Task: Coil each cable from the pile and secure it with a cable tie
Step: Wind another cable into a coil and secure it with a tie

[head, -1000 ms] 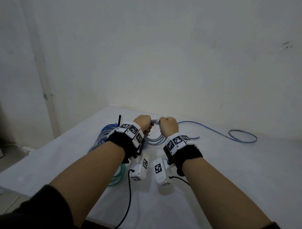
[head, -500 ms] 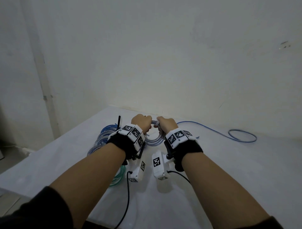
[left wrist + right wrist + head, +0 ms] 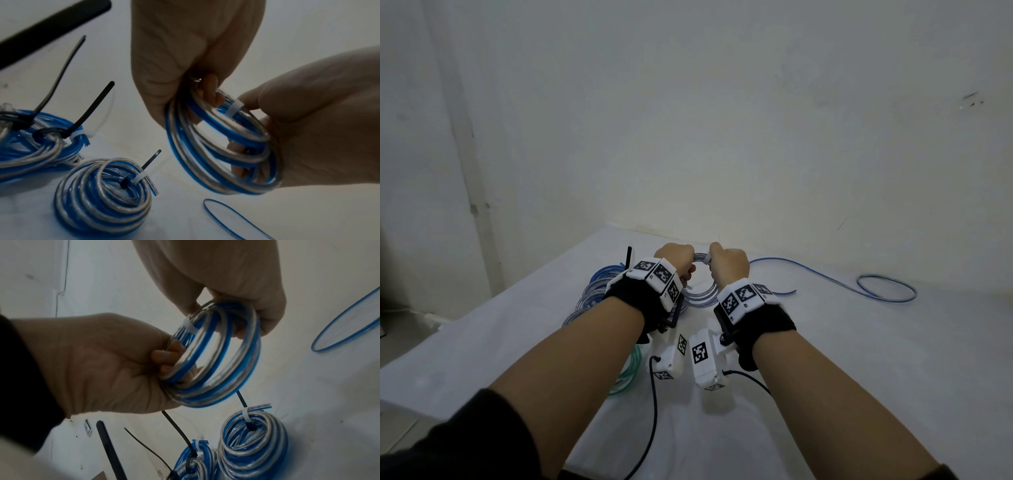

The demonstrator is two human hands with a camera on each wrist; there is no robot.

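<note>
Both hands hold the blue-and-silver cable coil (image 3: 224,146) above the white table (image 3: 859,359). The left hand (image 3: 675,259) and the right hand (image 3: 729,262) are clenched around opposite sides of the coil, knuckles up.

Tied coils (image 3: 599,291) crowd left; table (image 3: 859,359) bare right w/ loose cable (image 3: 887,291).

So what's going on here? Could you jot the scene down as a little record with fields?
activity: coiling cable, not yet tied
held: blue-and-clear coil, white band on one strand
left hand: grips the coil
right hand: grips the coil's other side
finished: tied coils with black cable ties on the table
loose: thin blue cable lying to the right
</note>
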